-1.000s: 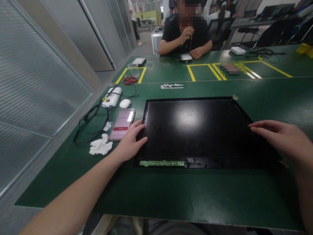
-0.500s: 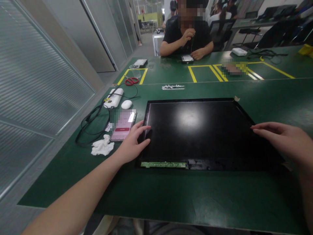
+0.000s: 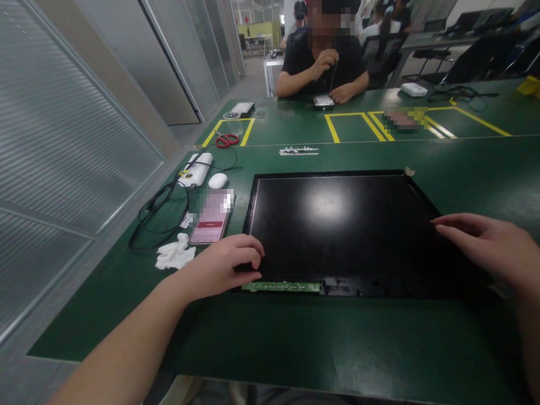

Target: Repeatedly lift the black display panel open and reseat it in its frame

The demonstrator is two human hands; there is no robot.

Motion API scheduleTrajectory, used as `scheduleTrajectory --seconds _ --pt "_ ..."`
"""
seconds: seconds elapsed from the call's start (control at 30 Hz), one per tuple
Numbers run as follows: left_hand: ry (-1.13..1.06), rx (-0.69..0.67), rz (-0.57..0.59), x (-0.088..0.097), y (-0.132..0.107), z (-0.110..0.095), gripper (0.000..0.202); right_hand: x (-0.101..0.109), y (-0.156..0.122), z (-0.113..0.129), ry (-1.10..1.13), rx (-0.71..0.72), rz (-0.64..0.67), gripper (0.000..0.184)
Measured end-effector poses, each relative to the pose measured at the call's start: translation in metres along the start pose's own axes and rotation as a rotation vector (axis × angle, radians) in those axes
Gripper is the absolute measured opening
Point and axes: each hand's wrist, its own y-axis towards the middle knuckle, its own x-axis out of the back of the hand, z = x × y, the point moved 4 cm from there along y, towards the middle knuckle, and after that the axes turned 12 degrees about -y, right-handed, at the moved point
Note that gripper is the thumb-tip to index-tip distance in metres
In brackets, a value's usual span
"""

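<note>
A black display panel (image 3: 337,225) lies flat before me, with a narrow green circuit board (image 3: 280,287) along its near edge. My left hand (image 3: 230,261) is over the panel's near left corner, fingers curled and the thumb apart from them; I see nothing held in it. At the right edge, my right hand (image 3: 481,236) has thumb and forefinger tips pinched together over the panel; what lies between them, if anything, I cannot make out. Left of the panel are a phone (image 3: 211,219) and a crumpled white tissue (image 3: 175,253).
Beyond the phone are a white mouse-shaped object (image 3: 218,180), a white power bank-like device (image 3: 196,170), black cable (image 3: 147,211) and red-handled scissors (image 3: 228,140). White strips (image 3: 298,151) lie behind the panel. Across the green table (image 3: 320,343) sits another person (image 3: 324,67) handling a small device.
My left hand has slid toward me along the panel's left side to its near corner, and its fingers have curled. My right hand has barely shifted.
</note>
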Motion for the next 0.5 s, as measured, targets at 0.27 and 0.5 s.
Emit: scheduleTrajectory --seconds 0.27,0.5 --pt "0.135 -0.107 0.030 -0.001 -0.003 -0.006 0.009 0.009 -0.008 0.016 0.001 -0.107 0.070 0.041" --pt "0.255 -0.139 0.036 -0.004 -0.008 -0.008 0.013 0.005 -0.008 0.011 -0.019 -0.132 0.106 0.049"
